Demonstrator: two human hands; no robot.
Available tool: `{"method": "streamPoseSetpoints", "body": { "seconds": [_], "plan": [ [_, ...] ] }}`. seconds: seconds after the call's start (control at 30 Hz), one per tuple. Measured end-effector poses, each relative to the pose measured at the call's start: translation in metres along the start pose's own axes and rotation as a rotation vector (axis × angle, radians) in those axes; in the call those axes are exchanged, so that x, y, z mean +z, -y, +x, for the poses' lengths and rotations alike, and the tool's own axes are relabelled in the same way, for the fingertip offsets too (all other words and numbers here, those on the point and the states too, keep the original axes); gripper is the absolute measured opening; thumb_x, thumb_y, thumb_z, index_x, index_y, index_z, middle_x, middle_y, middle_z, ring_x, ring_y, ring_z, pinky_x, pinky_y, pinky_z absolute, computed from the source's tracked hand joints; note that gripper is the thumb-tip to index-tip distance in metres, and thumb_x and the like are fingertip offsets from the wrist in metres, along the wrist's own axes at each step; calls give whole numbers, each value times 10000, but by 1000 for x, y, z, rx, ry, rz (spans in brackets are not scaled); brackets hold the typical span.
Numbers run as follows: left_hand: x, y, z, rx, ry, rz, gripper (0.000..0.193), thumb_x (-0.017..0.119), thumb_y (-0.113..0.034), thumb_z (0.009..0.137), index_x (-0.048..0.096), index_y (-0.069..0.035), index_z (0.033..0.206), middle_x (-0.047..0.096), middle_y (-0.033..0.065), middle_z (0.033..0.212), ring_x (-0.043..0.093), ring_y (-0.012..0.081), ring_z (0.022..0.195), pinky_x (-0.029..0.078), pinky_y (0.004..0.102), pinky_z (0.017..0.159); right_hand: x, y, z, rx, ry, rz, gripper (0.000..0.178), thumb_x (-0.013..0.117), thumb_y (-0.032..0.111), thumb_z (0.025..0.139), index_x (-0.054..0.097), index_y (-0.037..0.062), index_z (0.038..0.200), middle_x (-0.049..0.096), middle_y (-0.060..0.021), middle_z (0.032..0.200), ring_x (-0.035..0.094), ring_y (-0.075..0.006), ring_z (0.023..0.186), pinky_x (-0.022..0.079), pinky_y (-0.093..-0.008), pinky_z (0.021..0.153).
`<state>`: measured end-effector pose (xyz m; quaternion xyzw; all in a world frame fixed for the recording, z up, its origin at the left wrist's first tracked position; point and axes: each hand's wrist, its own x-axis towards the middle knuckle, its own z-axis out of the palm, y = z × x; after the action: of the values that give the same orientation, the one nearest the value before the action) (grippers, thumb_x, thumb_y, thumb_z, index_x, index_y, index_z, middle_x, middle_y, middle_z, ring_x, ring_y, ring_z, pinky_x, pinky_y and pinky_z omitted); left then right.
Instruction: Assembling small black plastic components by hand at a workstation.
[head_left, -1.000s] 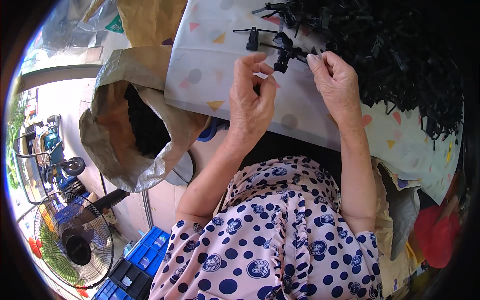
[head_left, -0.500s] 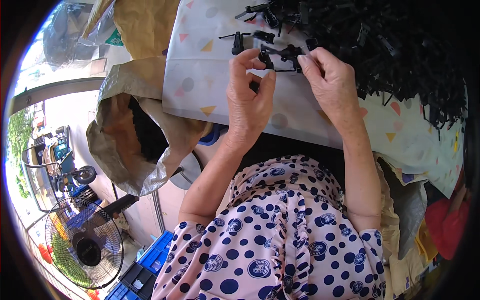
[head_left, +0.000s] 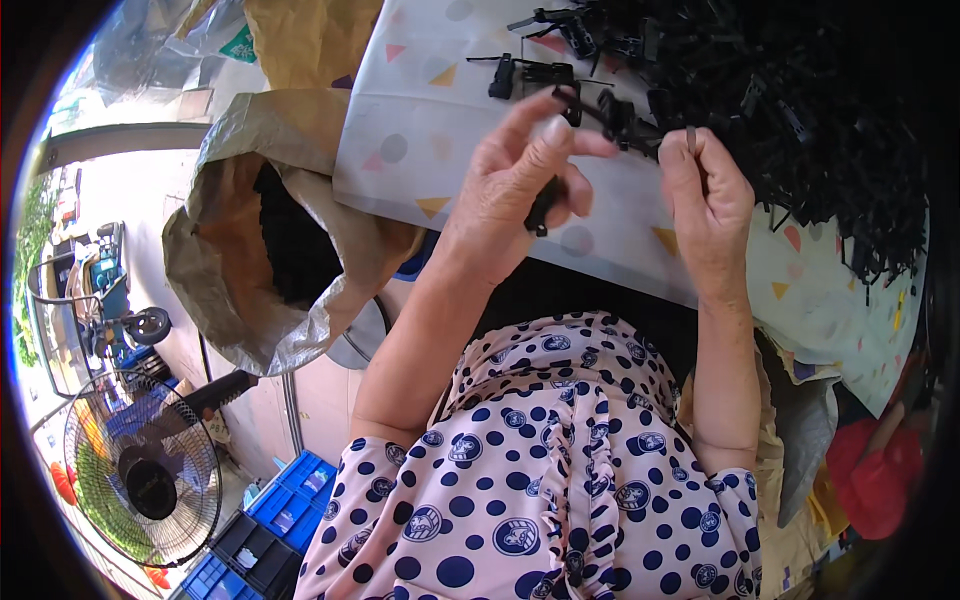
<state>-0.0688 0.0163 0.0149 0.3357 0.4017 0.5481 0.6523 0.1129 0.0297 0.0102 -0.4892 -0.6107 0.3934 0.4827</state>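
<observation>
My left hand [head_left: 520, 185] is over the table's near edge, smeared by motion. Its lower fingers curl round a small black plastic part [head_left: 543, 207], while the thumb and index finger stretch toward other black parts [head_left: 620, 120] lying beyond. To the right, my right hand [head_left: 708, 195] is closed in a pinch, and the tip of a small thin grey piece [head_left: 691, 138] sticks up between thumb and finger. Just past this hand lies a large heap of black plastic parts [head_left: 800, 110]. A few loose black parts [head_left: 503, 75] are spread left of the heap.
A pale tablecloth [head_left: 400, 150] with coloured shapes covers the table. Left of it stands an open paper sack [head_left: 250, 340] with black contents. A fan [head_left: 145, 480] and blue crates [head_left: 295, 500] are at lower left. Another open sack [head_left: 805, 430] stands by my right arm.
My hands have moved apart. The left thumb and index finger are less curled, and the right hand has shifted right and down, away from the left. The whole view has shifted slightly.
</observation>
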Motion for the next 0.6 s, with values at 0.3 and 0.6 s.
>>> {"method": "streamPoseSetpoints", "body": {
  "seconds": [0.3,0.6],
  "plan": [
    [1,23,-23,-151,270,-472,575,645,-209,889,364,-62,1368,605,203,1056,581,140,705,356,161,449,-5,1,-43,54,190,131,182,564,124,942,502,28,800,445,43,622,369,-26,559,317,-194,493],
    [25,17,-76,-55,110,-18,361,602,-94,905,449,-105,1232,626,80,878,606,110,684,399,176,489,-9,6,-86,83,150,146,146,508,188,976,549,48,970,454,57,700,381,-14,572,295,-166,495]
  ]
}}
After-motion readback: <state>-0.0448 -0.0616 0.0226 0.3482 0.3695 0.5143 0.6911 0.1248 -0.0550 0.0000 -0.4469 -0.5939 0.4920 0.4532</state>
